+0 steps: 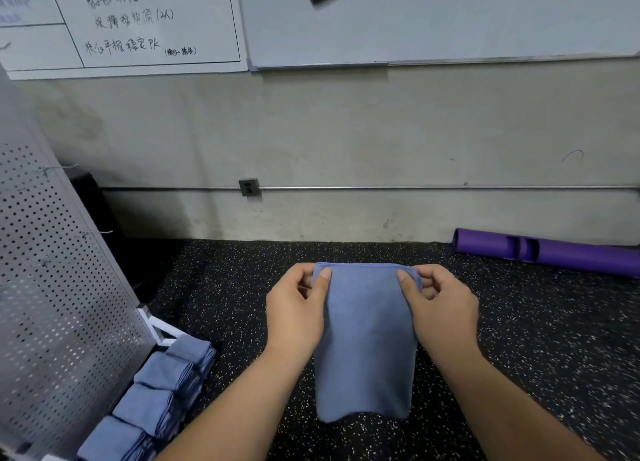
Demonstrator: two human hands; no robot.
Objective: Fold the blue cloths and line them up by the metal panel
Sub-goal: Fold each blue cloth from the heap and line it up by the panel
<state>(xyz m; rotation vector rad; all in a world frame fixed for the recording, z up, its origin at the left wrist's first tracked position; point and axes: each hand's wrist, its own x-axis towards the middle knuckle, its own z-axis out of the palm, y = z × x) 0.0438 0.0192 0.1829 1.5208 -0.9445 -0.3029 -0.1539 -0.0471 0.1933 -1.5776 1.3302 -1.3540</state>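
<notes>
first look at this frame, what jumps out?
Dead centre is a blue cloth over the speckled floor, its upper corners pinched by the left hand and the right hand. At lower left, a row of folded cloths lies along the foot of the perforated metal panel. A purple roller lies at the right by the wall.

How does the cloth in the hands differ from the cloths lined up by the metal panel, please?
The held cloth is a long sheet; the lined-up cloths are compact folded squares. The left hand and right hand pinch the held cloth's top corners; the lined-up cloths rest beside the metal panel. Both are blue.
</notes>
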